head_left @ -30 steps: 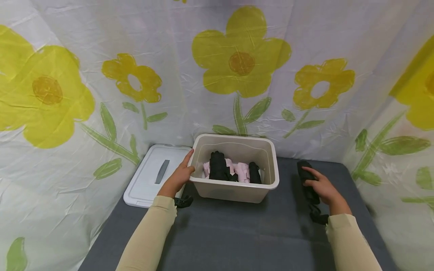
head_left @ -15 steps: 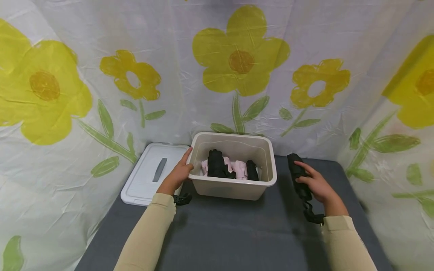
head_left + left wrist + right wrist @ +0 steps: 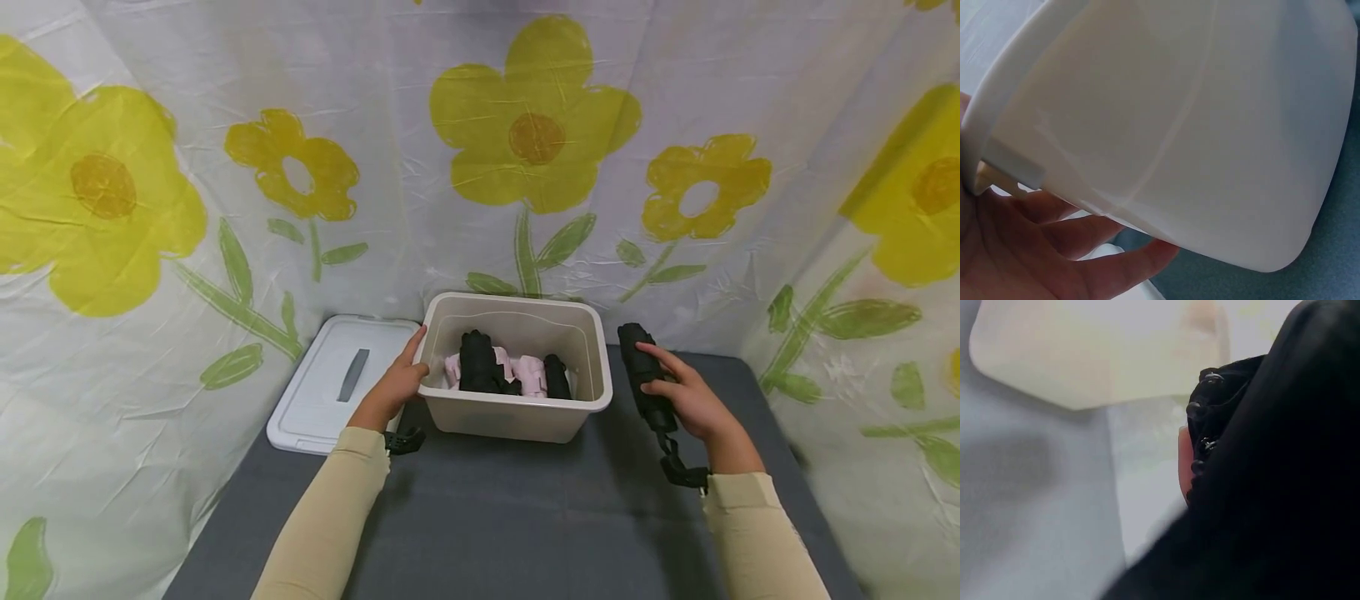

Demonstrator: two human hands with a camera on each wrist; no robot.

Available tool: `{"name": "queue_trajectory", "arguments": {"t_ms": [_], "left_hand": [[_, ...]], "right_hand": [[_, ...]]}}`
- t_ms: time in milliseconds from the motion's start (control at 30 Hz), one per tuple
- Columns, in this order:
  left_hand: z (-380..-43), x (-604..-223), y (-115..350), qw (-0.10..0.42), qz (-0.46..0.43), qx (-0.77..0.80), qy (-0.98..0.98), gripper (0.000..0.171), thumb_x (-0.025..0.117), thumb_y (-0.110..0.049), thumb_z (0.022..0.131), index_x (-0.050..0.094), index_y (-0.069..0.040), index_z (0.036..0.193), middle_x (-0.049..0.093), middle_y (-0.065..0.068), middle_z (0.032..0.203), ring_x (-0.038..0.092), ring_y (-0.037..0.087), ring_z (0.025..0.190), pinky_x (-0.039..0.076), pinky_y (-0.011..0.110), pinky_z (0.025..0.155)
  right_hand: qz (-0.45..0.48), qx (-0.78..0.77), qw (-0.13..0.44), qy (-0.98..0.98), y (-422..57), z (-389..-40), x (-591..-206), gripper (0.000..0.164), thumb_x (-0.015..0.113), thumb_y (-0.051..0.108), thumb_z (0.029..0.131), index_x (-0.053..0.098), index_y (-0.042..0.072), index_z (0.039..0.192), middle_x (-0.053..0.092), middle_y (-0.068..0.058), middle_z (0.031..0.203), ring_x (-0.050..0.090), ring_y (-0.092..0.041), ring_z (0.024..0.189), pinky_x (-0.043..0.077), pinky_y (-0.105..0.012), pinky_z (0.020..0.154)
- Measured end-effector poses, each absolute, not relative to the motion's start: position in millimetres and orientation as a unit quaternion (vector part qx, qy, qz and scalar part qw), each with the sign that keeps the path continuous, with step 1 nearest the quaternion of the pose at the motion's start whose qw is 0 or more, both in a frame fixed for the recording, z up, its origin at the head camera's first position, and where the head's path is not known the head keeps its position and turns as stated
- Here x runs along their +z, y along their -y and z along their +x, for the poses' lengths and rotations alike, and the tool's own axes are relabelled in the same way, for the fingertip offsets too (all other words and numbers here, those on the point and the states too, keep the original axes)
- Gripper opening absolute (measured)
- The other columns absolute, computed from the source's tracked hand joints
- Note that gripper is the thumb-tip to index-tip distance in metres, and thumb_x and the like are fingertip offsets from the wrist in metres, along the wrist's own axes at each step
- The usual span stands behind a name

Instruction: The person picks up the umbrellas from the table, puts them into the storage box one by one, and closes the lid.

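My right hand [image 3: 697, 404] grips a folded black umbrella [image 3: 642, 371] above the table, right of a beige storage box [image 3: 510, 423]. Up close in the right wrist view, the umbrella [image 3: 1285, 494] fills the right side, its rib tips showing and a bit of finger [image 3: 1184, 462] behind it. My left hand [image 3: 393, 390] holds the box's left rim; in the left wrist view its fingers [image 3: 1122, 269] lie against the outer wall below the rim. Inside the box are black umbrellas [image 3: 477, 365] and pink folded bundles [image 3: 532, 377], partly hidden by the front wall.
A white lid [image 3: 311, 412] with a grey handle lies on the dark grey table [image 3: 510, 517], left of the box and partly behind my left hand. A flower-printed curtain [image 3: 405, 208] hangs right behind the box and along both sides.
My right hand has moved left toward the box with the umbrella, which now looks raised higher off the table. The left hand stays on the box rim; the head view has shifted slightly.
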State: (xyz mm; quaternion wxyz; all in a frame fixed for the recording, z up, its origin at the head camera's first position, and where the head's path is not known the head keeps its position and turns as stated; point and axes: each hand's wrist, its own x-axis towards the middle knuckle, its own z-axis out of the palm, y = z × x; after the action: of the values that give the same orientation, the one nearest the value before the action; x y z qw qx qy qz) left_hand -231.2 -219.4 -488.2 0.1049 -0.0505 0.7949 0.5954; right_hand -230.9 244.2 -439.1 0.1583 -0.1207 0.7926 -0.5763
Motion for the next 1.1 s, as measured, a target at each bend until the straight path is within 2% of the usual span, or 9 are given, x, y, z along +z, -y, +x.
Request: {"name": "queue_trajectory", "arguments": {"t_ms": [333, 467, 567, 633, 700, 867, 1100], "left_hand": [[-232, -490, 220, 0.106, -0.050, 0.610, -0.784, 0.080, 0.035, -0.004, 0.091, 0.005, -0.043, 0.154, 0.010, 0.017, 0.162, 0.036, 0.048, 0.131, 0.046, 0.066, 0.089], [-233, -491, 221, 0.108, -0.049, 0.614, -0.781, 0.082, 0.036, -0.003, 0.090, 0.005, -0.044, 0.154, 0.010, 0.017, 0.162, 0.036, 0.047, 0.131, 0.045, 0.066, 0.090], [-234, -491, 222, 0.110, -0.047, 0.616, -0.779, 0.082, 0.036, -0.004, 0.090, 0.006, -0.045, 0.154, 0.010, 0.015, 0.162, 0.035, 0.046, 0.132, 0.044, 0.067, 0.091], [-233, -491, 222, 0.111, -0.045, 0.615, -0.780, 0.082, 0.036, -0.004, 0.090, 0.004, -0.045, 0.154, 0.009, 0.015, 0.162, 0.034, 0.047, 0.133, 0.043, 0.067, 0.091], [-233, -490, 222, 0.110, -0.045, 0.614, -0.780, 0.082, 0.036, -0.004, 0.091, 0.004, -0.046, 0.154, 0.008, 0.014, 0.163, 0.033, 0.047, 0.134, 0.043, 0.068, 0.092], [-234, -491, 222, 0.111, -0.043, 0.613, -0.781, 0.081, 0.036, -0.005, 0.091, 0.005, -0.046, 0.154, 0.008, 0.013, 0.163, 0.033, 0.047, 0.135, 0.042, 0.068, 0.093], [-235, -492, 223, 0.117, -0.041, 0.620, -0.775, 0.081, 0.036, -0.004, 0.091, 0.005, -0.045, 0.154, 0.007, 0.013, 0.163, 0.032, 0.047, 0.135, 0.040, 0.069, 0.094]], "right_hand": [[-0.156, -0.577, 0.148, -0.788, -221, -235, -421, 0.068, 0.058, 0.012, 0.094, 0.029, 0.026, 0.154, 0.018, -0.025, 0.155, 0.055, -0.016, 0.108, 0.054, -0.036, 0.079], [-0.172, -0.575, 0.150, -0.785, -214, -239, -417, 0.067, 0.057, 0.009, 0.094, 0.030, 0.025, 0.153, 0.019, -0.024, 0.155, 0.051, -0.026, 0.115, 0.054, -0.035, 0.079], [-0.184, -0.568, 0.152, -0.788, -207, -242, -412, 0.067, 0.056, 0.009, 0.094, 0.030, 0.025, 0.153, 0.014, -0.019, 0.159, 0.042, -0.037, 0.127, 0.052, -0.033, 0.081], [-0.191, -0.555, 0.151, -0.796, -202, -245, -408, 0.066, 0.057, 0.009, 0.094, 0.031, 0.025, 0.153, 0.011, -0.014, 0.162, 0.031, -0.040, 0.137, 0.050, -0.030, 0.085], [-0.200, -0.545, 0.151, -0.800, -196, -247, -403, 0.066, 0.057, 0.009, 0.094, 0.032, 0.025, 0.152, 0.009, -0.010, 0.163, 0.028, -0.041, 0.139, 0.048, -0.031, 0.087], [-0.220, -0.542, 0.157, -0.796, -183, -253, -394, 0.065, 0.057, 0.007, 0.092, 0.034, 0.022, 0.152, 0.012, -0.010, 0.162, 0.041, -0.044, 0.128, 0.049, -0.037, 0.085], [-0.236, -0.558, 0.178, -0.775, -169, -261, -391, 0.066, 0.056, 0.004, 0.092, 0.034, 0.019, 0.152, 0.012, -0.011, 0.162, 0.042, -0.045, 0.125, 0.051, -0.037, 0.082]]}}
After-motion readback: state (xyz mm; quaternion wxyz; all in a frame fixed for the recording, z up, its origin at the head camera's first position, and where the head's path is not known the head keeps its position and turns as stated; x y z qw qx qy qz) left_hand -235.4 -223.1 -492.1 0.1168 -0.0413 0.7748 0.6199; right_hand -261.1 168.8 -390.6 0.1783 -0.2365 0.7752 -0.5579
